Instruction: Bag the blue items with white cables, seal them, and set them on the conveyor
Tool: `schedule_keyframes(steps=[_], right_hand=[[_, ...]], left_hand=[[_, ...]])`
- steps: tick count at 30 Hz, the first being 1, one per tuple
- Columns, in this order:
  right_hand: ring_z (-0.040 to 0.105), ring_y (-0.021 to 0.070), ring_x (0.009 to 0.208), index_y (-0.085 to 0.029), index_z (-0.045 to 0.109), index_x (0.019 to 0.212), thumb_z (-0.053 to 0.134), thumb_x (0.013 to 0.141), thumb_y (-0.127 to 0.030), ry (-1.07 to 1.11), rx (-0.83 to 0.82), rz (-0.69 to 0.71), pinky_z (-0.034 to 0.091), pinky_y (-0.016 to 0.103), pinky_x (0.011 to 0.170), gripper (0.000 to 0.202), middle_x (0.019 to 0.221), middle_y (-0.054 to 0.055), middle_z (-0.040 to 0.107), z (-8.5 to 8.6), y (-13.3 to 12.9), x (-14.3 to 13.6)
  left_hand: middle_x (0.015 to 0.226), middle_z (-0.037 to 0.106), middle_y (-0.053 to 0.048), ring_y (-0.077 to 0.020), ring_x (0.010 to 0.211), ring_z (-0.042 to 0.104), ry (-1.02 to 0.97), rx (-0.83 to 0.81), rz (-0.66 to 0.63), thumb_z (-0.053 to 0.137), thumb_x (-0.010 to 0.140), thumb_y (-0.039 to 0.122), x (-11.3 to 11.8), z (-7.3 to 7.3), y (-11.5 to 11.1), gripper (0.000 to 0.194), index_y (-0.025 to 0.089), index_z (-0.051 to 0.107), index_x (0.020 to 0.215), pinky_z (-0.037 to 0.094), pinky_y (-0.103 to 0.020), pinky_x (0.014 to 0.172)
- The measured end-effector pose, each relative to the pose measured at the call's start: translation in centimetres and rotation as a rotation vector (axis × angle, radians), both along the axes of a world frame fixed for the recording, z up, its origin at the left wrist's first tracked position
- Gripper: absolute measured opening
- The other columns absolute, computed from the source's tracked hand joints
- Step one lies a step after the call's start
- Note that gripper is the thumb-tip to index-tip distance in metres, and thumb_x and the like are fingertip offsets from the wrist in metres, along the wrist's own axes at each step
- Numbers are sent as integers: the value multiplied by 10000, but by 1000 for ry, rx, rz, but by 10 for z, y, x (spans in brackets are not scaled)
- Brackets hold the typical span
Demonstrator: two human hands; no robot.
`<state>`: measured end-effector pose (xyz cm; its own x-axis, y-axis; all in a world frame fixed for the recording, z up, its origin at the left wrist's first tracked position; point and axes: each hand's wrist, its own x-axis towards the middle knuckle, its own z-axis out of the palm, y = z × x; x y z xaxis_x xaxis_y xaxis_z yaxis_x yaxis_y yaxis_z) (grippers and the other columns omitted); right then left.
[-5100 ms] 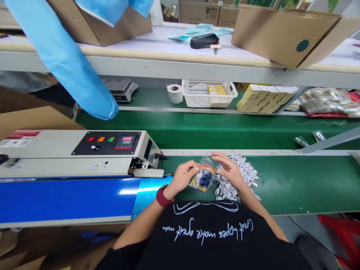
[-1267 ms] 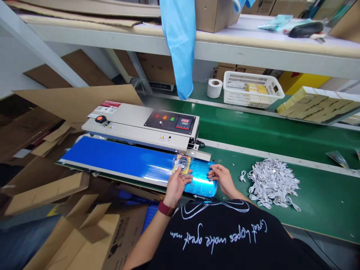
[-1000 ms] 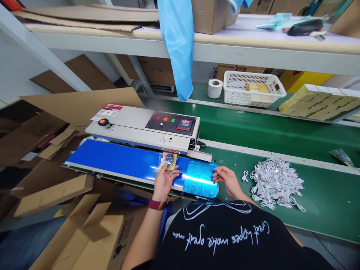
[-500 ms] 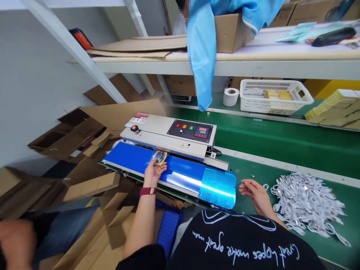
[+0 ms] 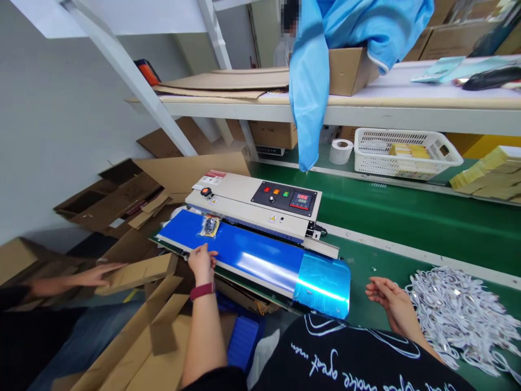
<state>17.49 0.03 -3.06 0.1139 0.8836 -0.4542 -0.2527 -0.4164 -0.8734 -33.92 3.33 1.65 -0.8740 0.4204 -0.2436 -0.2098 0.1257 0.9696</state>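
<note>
Blue belt carries a clear pouch beyond the empty left hand.

A white basket holding yellow packets stands far beyond the right grip, across the green desk, with a roll of white tape just beside it. A blue garment hangs from the shelf above, draped over a cardboard box. Flattened cardboard lies to the left of the left grip, and another person's hand rests on one piece. Yellow boxes are stacked at the far right.
</note>
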Motion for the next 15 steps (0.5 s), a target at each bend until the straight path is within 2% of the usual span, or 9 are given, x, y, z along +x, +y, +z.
schedule_keyframes(steps=[4, 7, 11, 15], right_hand=[[637, 174, 630, -161, 678, 828, 764, 626, -480, 28, 6, 27, 505, 260, 548, 388, 718, 67, 687, 0, 4, -9], [626, 158, 609, -154, 662, 814, 746, 642, -498, 53, 42, 59, 481, 247, 534, 394, 691, 54, 679, 2, 11, -18], [607, 143, 570, -152, 635, 794, 730, 638, -529, 73, 99, 68, 443, 236, 503, 419, 654, 34, 661, -2, 20, -22], [578, 127, 511, -157, 603, 748, 714, 616, -558, 87, 120, 23, 402, 227, 470, 437, 605, 15, 637, -9, 25, -14]], left_hand=[[424, 534, 44, -82, 263, 355, 143, -8, -35, 603, 676, 262, 19, -9, -12, 198, 137, 554, 821, 229, -169, 281], [416, 524, 41, -81, 292, 342, 122, -13, -17, 646, 588, 322, 31, -8, -11, 266, 137, 587, 770, 229, -184, 296], [433, 531, 37, -80, 342, 365, 98, 11, -86, 673, 506, 362, 50, 13, -6, 314, 152, 600, 728, 255, -189, 328], [473, 562, 24, -106, 366, 422, 149, -10, -154, 687, 468, 380, 71, 32, 4, 334, 183, 608, 726, 280, -198, 328]])
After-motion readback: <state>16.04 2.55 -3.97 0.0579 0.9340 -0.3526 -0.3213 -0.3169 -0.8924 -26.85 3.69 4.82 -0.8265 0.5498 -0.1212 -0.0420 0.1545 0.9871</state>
